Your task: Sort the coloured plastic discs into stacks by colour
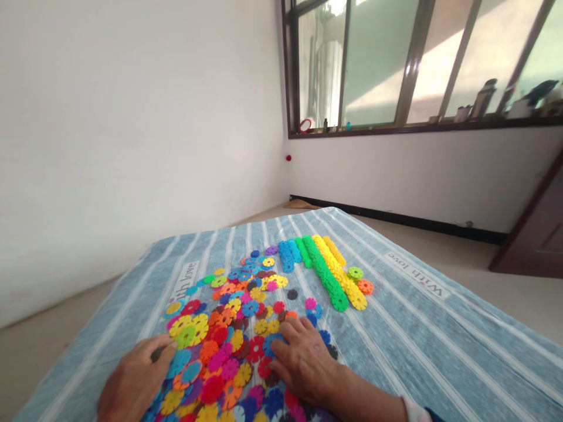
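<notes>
A heap of many-coloured plastic snowflake discs (229,328) lies on a blue striped bedsheet (417,328). My left hand (134,381) rests at the heap's left edge, fingers curled down onto the discs; whether it holds one I cannot make out. My right hand (303,357) lies palm down on the heap's right side, fingers stretched out over the discs. Beyond the heap, sorted rows of discs lie side by side: blue (288,255), green (323,272), yellow (338,272) and orange (335,250).
Loose green (355,272) and orange (365,286) discs sit beside the rows. White walls stand left and behind, a window with a cluttered sill (484,117) at the back right, a dark door (536,228) at right. Floor surrounds the bed.
</notes>
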Demonstrator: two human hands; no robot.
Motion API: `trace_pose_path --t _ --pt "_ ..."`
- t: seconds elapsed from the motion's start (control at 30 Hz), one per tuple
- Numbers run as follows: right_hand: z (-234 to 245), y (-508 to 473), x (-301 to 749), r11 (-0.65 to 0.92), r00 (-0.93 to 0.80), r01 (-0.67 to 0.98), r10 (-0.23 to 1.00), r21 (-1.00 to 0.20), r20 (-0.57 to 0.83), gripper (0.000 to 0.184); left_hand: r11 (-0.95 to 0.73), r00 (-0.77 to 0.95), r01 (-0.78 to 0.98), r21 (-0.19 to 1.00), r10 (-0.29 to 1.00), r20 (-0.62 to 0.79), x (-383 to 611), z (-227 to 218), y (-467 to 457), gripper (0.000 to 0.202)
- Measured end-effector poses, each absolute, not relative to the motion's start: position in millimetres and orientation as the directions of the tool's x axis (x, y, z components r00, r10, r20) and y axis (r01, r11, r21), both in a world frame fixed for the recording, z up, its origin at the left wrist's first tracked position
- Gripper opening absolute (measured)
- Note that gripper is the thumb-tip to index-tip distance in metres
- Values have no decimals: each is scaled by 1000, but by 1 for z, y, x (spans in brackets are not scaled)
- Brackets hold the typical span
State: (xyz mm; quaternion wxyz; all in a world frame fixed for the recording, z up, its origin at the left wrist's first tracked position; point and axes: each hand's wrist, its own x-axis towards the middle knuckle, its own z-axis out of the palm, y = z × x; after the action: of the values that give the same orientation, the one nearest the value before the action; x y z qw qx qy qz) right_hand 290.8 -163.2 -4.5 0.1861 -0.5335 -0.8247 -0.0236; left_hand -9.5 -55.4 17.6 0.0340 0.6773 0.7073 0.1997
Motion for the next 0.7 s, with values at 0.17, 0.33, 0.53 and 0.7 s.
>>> trace_pose_path --t 0.17,0.33,0.53,0.7 --pt "-4 -164 291 413 -340 897 872 -157 351 19 28 -105 939 343 973 207 -6 22 -55 43" --pt "-4 -164 292 416 -342 895 871 -159 354 18 47 -125 935 351 971 203 -4 23 -57 40" --pt "-7 -162 294 412 -338 897 871 -157 356 15 -4 -91 932 363 965 245 -6 18 -57 37" --pt "-9 -162 295 405 -323 899 872 -169 368 13 2 -87 938 348 970 229 -7 17 -58 41"
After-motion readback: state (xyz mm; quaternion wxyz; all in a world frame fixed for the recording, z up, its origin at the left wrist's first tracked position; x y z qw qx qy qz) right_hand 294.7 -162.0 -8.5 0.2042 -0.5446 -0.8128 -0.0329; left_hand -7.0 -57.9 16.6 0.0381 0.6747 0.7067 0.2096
